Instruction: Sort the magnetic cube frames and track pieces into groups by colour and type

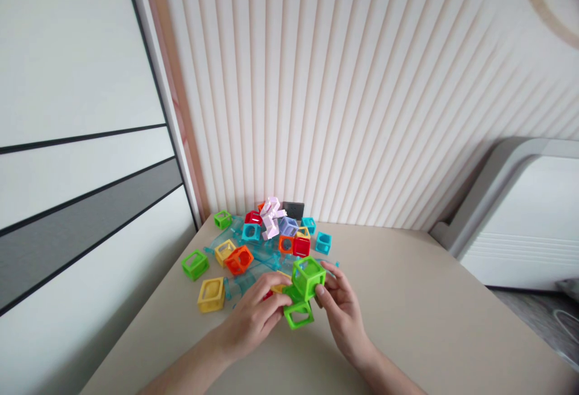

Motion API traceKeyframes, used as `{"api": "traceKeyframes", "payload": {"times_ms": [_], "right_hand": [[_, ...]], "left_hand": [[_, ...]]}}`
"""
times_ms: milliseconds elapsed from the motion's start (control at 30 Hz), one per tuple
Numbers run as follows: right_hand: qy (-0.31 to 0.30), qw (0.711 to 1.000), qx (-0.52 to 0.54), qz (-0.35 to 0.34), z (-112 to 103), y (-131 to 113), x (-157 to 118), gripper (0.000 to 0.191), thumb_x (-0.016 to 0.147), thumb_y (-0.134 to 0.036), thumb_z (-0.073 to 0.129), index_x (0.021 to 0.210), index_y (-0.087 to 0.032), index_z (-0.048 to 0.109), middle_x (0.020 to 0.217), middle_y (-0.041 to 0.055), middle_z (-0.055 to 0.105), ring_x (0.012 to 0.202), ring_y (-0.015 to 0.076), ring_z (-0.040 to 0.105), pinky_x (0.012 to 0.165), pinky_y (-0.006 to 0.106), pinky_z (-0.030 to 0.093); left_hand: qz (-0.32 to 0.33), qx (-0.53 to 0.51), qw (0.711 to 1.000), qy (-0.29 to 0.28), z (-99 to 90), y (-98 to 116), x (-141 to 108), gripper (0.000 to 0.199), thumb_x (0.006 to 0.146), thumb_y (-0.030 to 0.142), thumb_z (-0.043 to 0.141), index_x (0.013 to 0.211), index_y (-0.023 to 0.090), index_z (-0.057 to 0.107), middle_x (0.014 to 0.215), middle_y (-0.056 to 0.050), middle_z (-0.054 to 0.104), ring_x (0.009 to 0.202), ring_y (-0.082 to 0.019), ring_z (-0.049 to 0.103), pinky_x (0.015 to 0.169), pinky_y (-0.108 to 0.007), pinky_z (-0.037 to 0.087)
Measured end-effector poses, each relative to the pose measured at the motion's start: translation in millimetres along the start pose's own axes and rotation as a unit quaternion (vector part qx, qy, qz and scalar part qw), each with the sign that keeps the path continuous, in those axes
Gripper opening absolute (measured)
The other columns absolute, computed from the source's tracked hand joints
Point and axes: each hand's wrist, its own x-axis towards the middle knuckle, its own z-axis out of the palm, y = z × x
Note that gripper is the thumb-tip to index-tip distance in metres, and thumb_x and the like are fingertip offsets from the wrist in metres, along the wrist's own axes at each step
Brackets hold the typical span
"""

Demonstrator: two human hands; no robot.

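Note:
Two green open-framed blocks [307, 278] are joined at the front of the table, one above the other at an angle. My left hand [259, 310] grips them from the left, its fingertips on the lower block. On the right, my right hand [341, 307] holds the upper block between thumb and fingers. Just behind my left fingers, a yellow piece [283, 280] and a bit of red are partly hidden. A yellow block [211, 295] lies left of my left hand, and an orange block [239, 260] sits farther back.
Against the ribbed wall, the table [407, 298] bears a heap of red, blue, purple and orange blocks, with clear blue pieces [265, 252] among them. Pale pink pieces [271, 220] top the heap near a black object [294, 210]. A green block [195, 265] lies at the left edge.

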Motion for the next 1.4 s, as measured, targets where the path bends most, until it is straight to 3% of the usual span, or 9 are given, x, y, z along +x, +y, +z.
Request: {"api": "traceKeyframes", "payload": {"times_ms": [167,300,367,500,633,800,1033,1167,1400], "right_hand": [[-0.034,0.999,-0.035,0.018,-1.3,-1.3,-0.3,0.04,0.089,-0.042,0.072,0.127,-0.03,0.066,0.1,0.0049,0.074,0.073,0.0158,0.064,0.072,0.03,0.057],[-0.077,0.993,-0.084,0.03,-5.9,2.0,-1.9,0.054,0.091,-0.05,0.067,0.141,-0.031,0.058,0.12,0.0063,0.071,0.097,0.0224,0.068,0.089,0.037,0.056],[-0.091,0.987,-0.13,0.022,-9.2,6.0,-2.5,0.06,0.091,-0.054,0.065,0.145,-0.029,0.054,0.119,0.0064,0.07,0.104,0.0246,0.066,0.093,0.039,0.055],[-0.095,0.972,-0.213,-0.011,-15.1,14.6,-1.8,0.068,0.09,-0.057,0.064,0.149,-0.026,0.049,0.106,0.0057,0.072,0.099,0.0248,0.065,0.089,0.037,0.056],[-0.098,0.962,-0.25,-0.041,-20.1,17.4,-0.6,0.068,0.091,-0.058,0.062,0.15,-0.027,0.048,0.109,0.0061,0.07,0.091,0.0228,0.062,0.086,0.036,0.055],[-0.127,0.947,-0.287,-0.067,-23.0,17.5,-3.7,0.086,0.081,-0.062,0.073,0.154,-0.029,0.041,0.113,0.0058,0.065,0.089,0.0215,0.057,0.086,0.035,0.053],[-0.127,0.942,-0.306,-0.054,-15.7,20.2,-6.0,0.075,0.091,-0.042,0.067,0.157,-0.028,0.034,0.1,0.0025,0.064,0.082,0.0181,0.055,0.079,0.031,0.053],[-0.12,0.948,-0.292,-0.043,-15.1,18.7,-7.1,0.075,0.091,-0.042,0.068,0.156,-0.027,0.036,0.106,0.0039,0.065,0.083,0.0179,0.056,0.08,0.031,0.054],[-0.148,0.958,-0.244,-0.02,-11.6,17.7,-10.6,0.07,0.094,-0.051,0.06,0.155,-0.025,0.038,0.119,0.008,0.068,0.099,0.0227,0.062,0.089,0.035,0.055]], "left_hand": [[-0.047,0.009,0.999,-0.014,4.5,-2.8,-6.3,0.03,0.09,-0.002,0.05,0.107,0.021,0.061,0.137,-0.012,0.051,0.127,-0.023,0.056,0.105,-0.036,0.052],[-0.029,0.034,0.999,-0.01,4.5,-2.4,-6.1,0.028,0.091,0.0,0.052,0.106,0.022,0.062,0.147,-0.013,0.044,0.136,-0.026,0.048,0.109,-0.041,0.049],[-0.015,0.052,0.999,-0.005,3.5,-2.0,-4.5,0.026,0.091,0.001,0.053,0.103,0.021,0.063,0.151,-0.012,0.041,0.14,-0.027,0.044,0.112,-0.044,0.046],[0.011,0.078,0.997,-0.004,1.4,-1.5,0.1,0.025,0.089,0.0,0.055,0.1,0.02,0.064,0.153,-0.012,0.043,0.144,-0.028,0.039,0.116,-0.048,0.04],[0.026,0.079,0.997,0.003,0.4,-0.5,3.6,0.027,0.088,-0.002,0.053,0.099,0.02,0.063,0.146,-0.012,0.052,0.143,-0.026,0.042,0.118,-0.047,0.039],[-0.02,0.05,0.998,0.012,2.0,-0.2,2.6,0.027,0.088,-0.002,0.053,0.099,0.02,0.063,0.146,-0.012,0.052,0.139,-0.025,0.047,0.113,-0.043,0.046],[-0.059,0.011,0.998,-0.007,3.4,-2.4,-1.5,0.03,0.086,-0.003,0.053,0.102,0.021,0.061,0.149,-0.013,0.049,0.138,-0.026,0.049,0.11,-0.039,0.049],[-0.06,-0.003,0.998,-0.004,3.7,-2.3,-2.2,0.03,0.088,-0.001,0.053,0.106,0.022,0.058,0.15,-0.014,0.048,0.139,-0.027,0.049,0.109,-0.041,0.049],[-0.063,-0.044,0.996,0.039,7.0,-8.1,-4.5,0.045,0.091,0.007,0.057,0.13,0.025,0.044,0.138,-0.015,0.059,0.129,-0.027,0.058,0.104,-0.044,0.054]]}}
